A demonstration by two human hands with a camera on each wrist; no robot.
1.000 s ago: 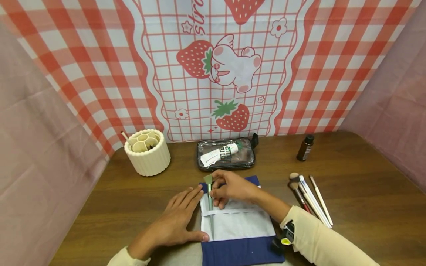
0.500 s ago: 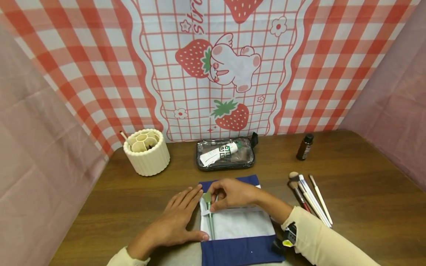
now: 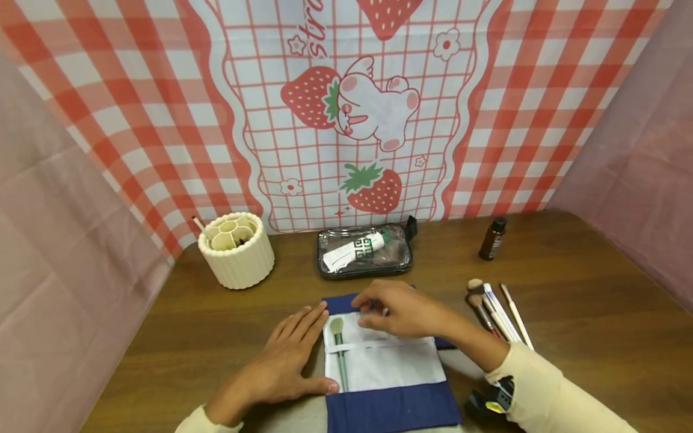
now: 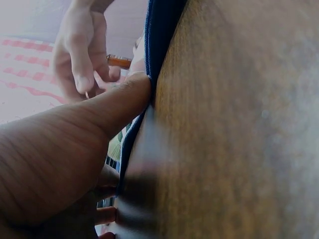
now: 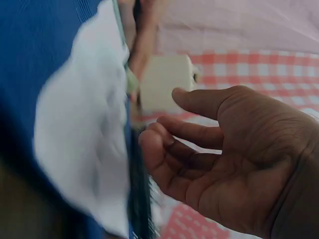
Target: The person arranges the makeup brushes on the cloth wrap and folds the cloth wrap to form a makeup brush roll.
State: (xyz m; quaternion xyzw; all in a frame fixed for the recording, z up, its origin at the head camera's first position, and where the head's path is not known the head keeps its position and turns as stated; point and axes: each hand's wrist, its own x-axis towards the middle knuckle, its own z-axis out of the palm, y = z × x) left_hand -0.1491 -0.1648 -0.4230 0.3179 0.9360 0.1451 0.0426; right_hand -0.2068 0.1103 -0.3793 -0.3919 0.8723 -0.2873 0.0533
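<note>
A green-handled makeup brush [image 3: 340, 355] lies on the white inside of a blue fabric brush roll [image 3: 392, 409], tucked under its white strap [image 3: 381, 344]. Along the roll's left edge rests my left hand [image 3: 289, 355], fingers stretched out and the thumb on the lower corner. My right hand [image 3: 403, 310] hovers over the upper part of the roll with loosely bent fingers. In the right wrist view that hand [image 5: 224, 154] holds nothing, thumb and fingers apart. The brush's lower tip reaches the blue lower band.
Several makeup brushes [image 3: 500, 313] lie on the table right of the roll. Behind it is a clear pouch [image 3: 397, 255] containing a white tube [image 3: 352, 251]. A cream ribbed holder [image 3: 240, 261] stands back left, and a dark bottle [image 3: 492, 239] back right.
The green brush has slid down under the strap and now lies there released. My right hand has let go of it and moved up and to the right. The left hand stays put.
</note>
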